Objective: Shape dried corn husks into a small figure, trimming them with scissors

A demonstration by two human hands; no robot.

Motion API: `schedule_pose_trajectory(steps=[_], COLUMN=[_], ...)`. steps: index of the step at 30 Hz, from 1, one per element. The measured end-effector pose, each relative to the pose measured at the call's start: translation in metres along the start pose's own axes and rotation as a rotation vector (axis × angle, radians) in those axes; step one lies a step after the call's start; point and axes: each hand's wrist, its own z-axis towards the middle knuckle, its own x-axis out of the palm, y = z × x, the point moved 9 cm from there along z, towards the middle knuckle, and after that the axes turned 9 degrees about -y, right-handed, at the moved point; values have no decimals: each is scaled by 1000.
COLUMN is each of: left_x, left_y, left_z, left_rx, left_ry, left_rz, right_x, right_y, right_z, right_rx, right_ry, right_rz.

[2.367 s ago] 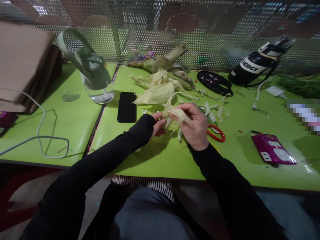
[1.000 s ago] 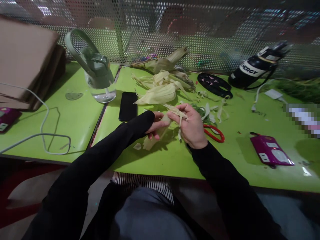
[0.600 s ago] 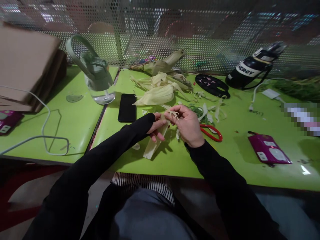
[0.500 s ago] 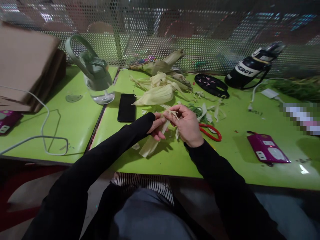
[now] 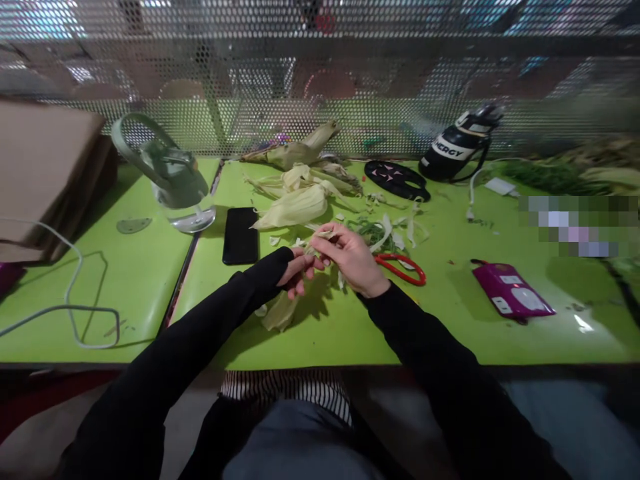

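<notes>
Reference is the phone (image 5: 241,236). Two bottles: green-handled bottle (image 5: 183,180) left of and beyond the phone, clear lower walls, clear liquid in the bottom with a straw down in it; black bottle (image 5: 453,148) well right of and beyond the phone, white lettered band, opaque, contents can't be seen. Husk piece (image 5: 324,235) is right of the phone, up in the fingers: pale, thin, only a small part showing, rest hidden by the hands. Right hand (image 5: 353,257) has thumb and index pinched on it. Left hand (image 5: 299,270) has fingers half curled, tips right by the other hand's; can't tell if they grip anything. Husk strip (image 5: 280,313) shows under that hand, right of the phone and nearer the body: pale, broad; can't tell if it joins the pinched piece. Husk pile (image 5: 293,207) right of and beyond the phone: one broad yellow-green leaf in front, tip at the phone's right edge, duller ones behind, overlapping, no reliable count. Shreds (image 5: 385,230) scattered further right, many. Other counts: one phone, one black paddle-shaped item (image 5: 400,181) and one red loop (image 5: 423,276), both right of the phone, plus two purple socket units (image 5: 500,287), one well right, one far left, partly out of view.
</notes>
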Motion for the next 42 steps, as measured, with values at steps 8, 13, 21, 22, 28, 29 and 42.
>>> schedule_pose_trajectory(steps=[8, 13, 21, 22, 28, 29, 42], left_x=[-8, -3, 7, 10, 9, 5, 7], left_y=[-7, -5, 8, 8, -10, -14, -20], left_z=[1, -1, 2, 1, -18, -20, 0], left_rx=[122, 61, 20, 14, 82, 91, 207], left_ry=[-96, 11, 215, 233, 168, 129, 248], left_rz=[44, 63, -111, -120, -3, 64, -19], right_x=[2, 5, 8, 6, 0, -1, -10], right_y=[0, 6, 17, 18, 15, 14, 14], right_z=[-1, -2, -5, -5, -1, -1, 9], right_rx=[20, -3, 31, 18, -12, -17, -187], right_ry=[55, 158, 372, 363, 308, 302, 200], right_rz=[13, -56, -122, -127, -52, -44, -65])
